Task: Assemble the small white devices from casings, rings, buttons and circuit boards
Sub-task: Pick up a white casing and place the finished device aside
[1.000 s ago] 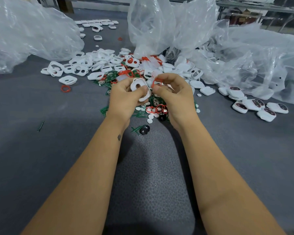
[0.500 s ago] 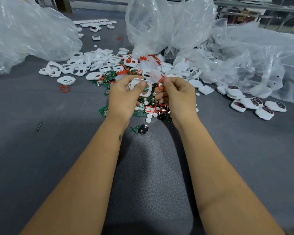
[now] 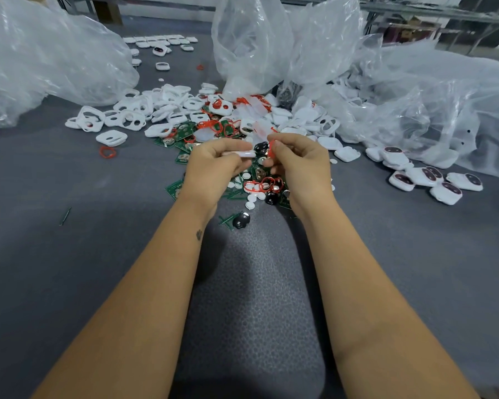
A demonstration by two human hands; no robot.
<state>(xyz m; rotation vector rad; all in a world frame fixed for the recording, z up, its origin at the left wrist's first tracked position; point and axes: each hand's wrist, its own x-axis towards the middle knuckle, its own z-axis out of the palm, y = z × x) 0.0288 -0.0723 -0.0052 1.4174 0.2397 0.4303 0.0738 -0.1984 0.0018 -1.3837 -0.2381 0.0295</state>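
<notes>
In the middle of the grey worktop point(image 3: 69, 269), above a heap of small parts, two bare hands close together. Left hand point(image 3: 213, 168), fingers curled round a flat white casing point(image 3: 242, 154), seen edge-on, smooth and shiny plastic. Right hand point(image 3: 300, 165), fingers pinching a thin red ring point(image 3: 271, 147), soft and bendy by the look of it, just beside the end of the casing. Cannot tell if ring and casing touch. Below the hands, green circuit boards point(image 3: 175, 192), flat with square corners; little round white buttons point(image 3: 250, 201); more red rings point(image 3: 261, 185) in loops; round black parts point(image 3: 240, 221), shiny on top. Behind the hands, a big pile of white casings point(image 3: 133, 118), rounded squares with oval holes, lying every which way, red rings and green boards mixed in. One loose red ring point(image 3: 107, 152) alone on the left. On the right, a small group of finished white devices point(image 3: 432, 180), smooth and pillow-shaped, each with dark oval spots on top. Far back, a tidy row of white pieces point(image 3: 159, 40). Clear plastic bags, thin and crinkly and shiny: a big one at far left point(image 3: 41, 53), a tall one in the middle point(image 3: 257, 38) open at the bottom with white and red parts spilling out, a wide one on the right point(image 3: 429, 96) with white pieces showing through. Worktop cover bumpy and pebbly, like soft foam.
</notes>
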